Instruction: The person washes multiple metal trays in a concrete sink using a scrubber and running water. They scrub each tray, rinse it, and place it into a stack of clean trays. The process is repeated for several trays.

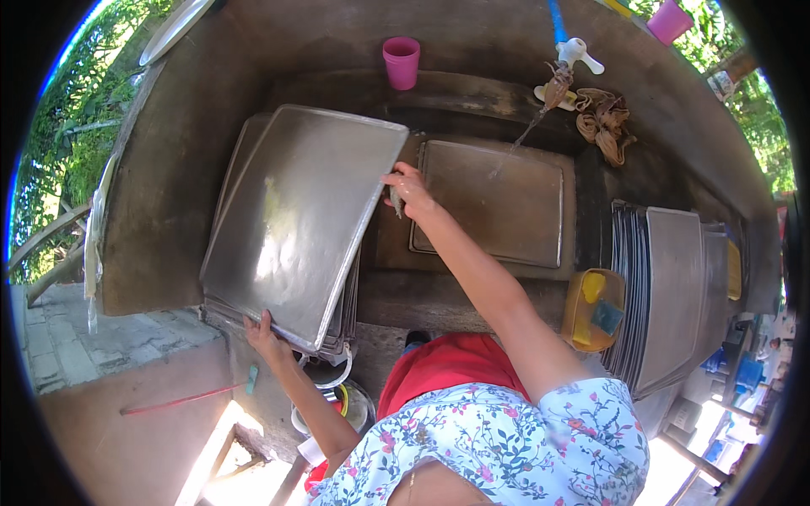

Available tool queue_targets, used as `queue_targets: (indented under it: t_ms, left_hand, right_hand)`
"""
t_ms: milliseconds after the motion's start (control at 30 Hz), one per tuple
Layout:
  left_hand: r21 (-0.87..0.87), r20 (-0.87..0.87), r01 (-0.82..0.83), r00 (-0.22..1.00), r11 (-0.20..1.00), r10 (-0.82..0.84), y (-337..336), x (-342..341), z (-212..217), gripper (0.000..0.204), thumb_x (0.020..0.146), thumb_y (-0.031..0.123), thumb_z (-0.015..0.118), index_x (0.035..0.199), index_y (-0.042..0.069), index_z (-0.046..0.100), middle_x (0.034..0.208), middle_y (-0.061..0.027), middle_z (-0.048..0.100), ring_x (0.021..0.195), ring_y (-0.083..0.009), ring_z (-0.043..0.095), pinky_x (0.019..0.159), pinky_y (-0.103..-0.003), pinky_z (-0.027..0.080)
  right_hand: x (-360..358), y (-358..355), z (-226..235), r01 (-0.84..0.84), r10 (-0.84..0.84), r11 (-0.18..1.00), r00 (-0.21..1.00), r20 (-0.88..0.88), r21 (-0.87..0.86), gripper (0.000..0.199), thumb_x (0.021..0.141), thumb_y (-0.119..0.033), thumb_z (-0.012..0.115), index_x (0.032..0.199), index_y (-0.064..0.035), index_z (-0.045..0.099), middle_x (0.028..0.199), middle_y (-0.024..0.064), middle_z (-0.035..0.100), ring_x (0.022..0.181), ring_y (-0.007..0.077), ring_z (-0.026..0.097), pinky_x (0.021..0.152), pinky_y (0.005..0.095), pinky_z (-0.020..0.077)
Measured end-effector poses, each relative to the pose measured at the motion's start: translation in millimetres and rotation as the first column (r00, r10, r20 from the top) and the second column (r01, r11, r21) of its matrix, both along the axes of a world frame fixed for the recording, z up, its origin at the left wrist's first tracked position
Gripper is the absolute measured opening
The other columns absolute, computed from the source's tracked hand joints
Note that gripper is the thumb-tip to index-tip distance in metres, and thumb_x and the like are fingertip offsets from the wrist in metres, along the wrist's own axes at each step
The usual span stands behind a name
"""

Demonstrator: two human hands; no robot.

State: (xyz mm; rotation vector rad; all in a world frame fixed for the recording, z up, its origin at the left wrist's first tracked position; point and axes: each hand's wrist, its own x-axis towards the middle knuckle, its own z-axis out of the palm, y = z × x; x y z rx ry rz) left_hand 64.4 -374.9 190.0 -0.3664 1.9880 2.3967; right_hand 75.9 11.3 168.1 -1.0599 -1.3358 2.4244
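Note:
A large flat metal baking tray (316, 211) leans at a slant on the left, over a stack of similar trays (239, 169). My left hand (265, 336) grips its near edge, thumb on top and fingers underneath. At the far right corner, my right hand (411, 191) is closed around a greyish scrubbing pad (396, 202), with its fingers against the tray's rim. Part of that pad is hidden by the hand. Another tray (498, 207) lies flat in the concrete basin, where a thin stream of water falls.
A white-handled tap (577, 54) runs above the basin, near a brown cloth (604, 126). A pink cup (402, 63) stands on the back ledge. At right are a tub (576, 312) with sponges and upright stacked trays (671, 287). A bucket (359, 409) sits below.

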Motion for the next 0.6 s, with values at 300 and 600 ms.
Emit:
queue_targets:
  t_ms: [300, 600]
  left_hand:
    - [-0.791, -0.315, -0.029, 0.875, 0.611, -0.367, 115, 6, 39, 0.046, 0.078, -0.003, 0.060, 0.123, 0.002, 0.051, 0.109, -0.0140, 0.053, 0.093, -0.0229, 0.058, 0.074, -0.032, 0.050]
    - [-0.971, 0.088, 0.233, 0.567, 0.056, -0.819, 356, 38, -228, 0.042, 0.083, 0.001, 0.049, 0.125, 0.005, 0.044, 0.104, -0.0226, 0.055, 0.097, -0.0384, 0.057, 0.086, -0.045, 0.048]
  right_hand:
    - [51, -3, -122, -0.082, -0.191, 0.397, 0.967, 0.170, 0.914, 0.033, 0.078, -0.005, 0.059, 0.110, -0.0115, 0.058, 0.114, 0.0147, 0.055, 0.104, 0.0352, 0.054, 0.089, 0.0484, 0.0447]
    - [264, 124, -229, -0.573, 0.073, -0.566, 0.682, 0.728, 0.593, 0.047, 0.080, -0.018, 0.059, 0.125, -0.0071, 0.050, 0.140, 0.0121, 0.038, 0.128, 0.0304, 0.034, 0.105, 0.0460, 0.0305]
